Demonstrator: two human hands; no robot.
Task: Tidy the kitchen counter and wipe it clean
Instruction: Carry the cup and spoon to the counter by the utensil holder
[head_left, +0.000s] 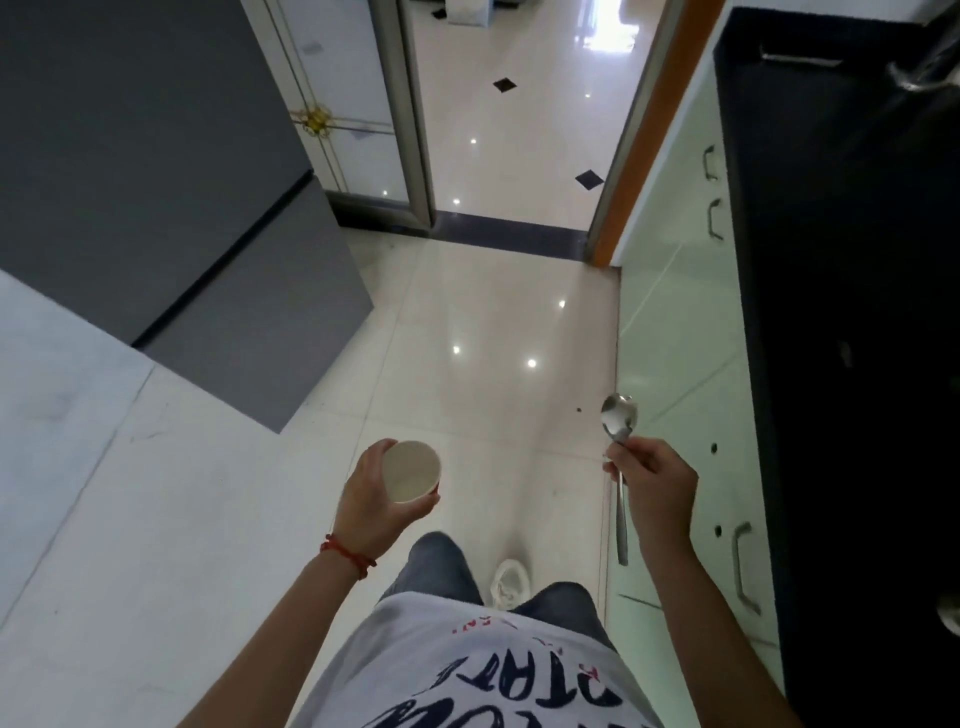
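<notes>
My left hand (371, 501) grips a white paper cup (410, 470) around its side; the cup's mouth faces up and looks empty. My right hand (657, 480) is closed on a metal spoon (618, 415), bowl pointing up and away, handle hanging down below the fist. Both hands are held out over the floor in front of my body. The black kitchen counter (841, 260) runs along the right edge of the view, right of the spoon hand.
Pale green cabinet doors (675, 322) with metal handles stand under the counter. A grey fridge (171, 197) stands at the left. A doorway with a dark threshold (509, 236) lies ahead across glossy floor tiles. A tap (919, 78) shows at the top right.
</notes>
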